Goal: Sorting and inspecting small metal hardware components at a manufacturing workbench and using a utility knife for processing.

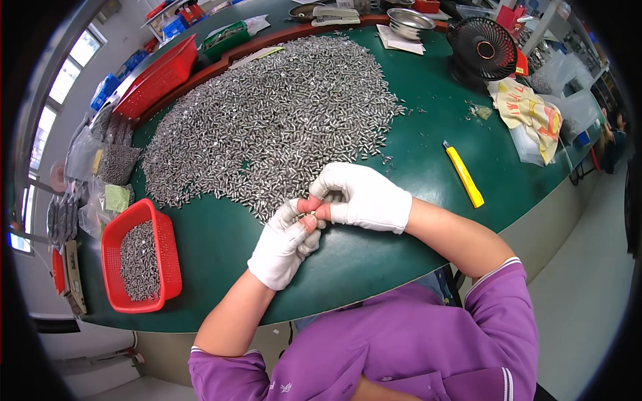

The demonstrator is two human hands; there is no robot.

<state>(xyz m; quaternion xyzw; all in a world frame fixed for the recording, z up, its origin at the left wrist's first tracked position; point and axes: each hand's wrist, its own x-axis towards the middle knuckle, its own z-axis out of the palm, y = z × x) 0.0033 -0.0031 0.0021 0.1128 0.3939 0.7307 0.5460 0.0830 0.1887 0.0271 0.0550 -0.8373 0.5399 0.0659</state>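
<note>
A big heap of small silver metal parts [267, 120] covers the green table [374, 254]. My left hand [284, 244], in a white glove with bare fingertips, pinches a small metal part [306, 215] at the heap's near edge. My right hand [361, 197], gloved the same way, meets it fingertip to fingertip on that same part. Both hands hover just over the table, close to my body.
A small red basket [114, 240] with several metal parts sits at the left edge. A yellow utility knife [464, 175] lies to the right. Farther back are a black desk fan [485, 45], a metal bowl [409, 22], a large red basket [157, 77] and plastic bags.
</note>
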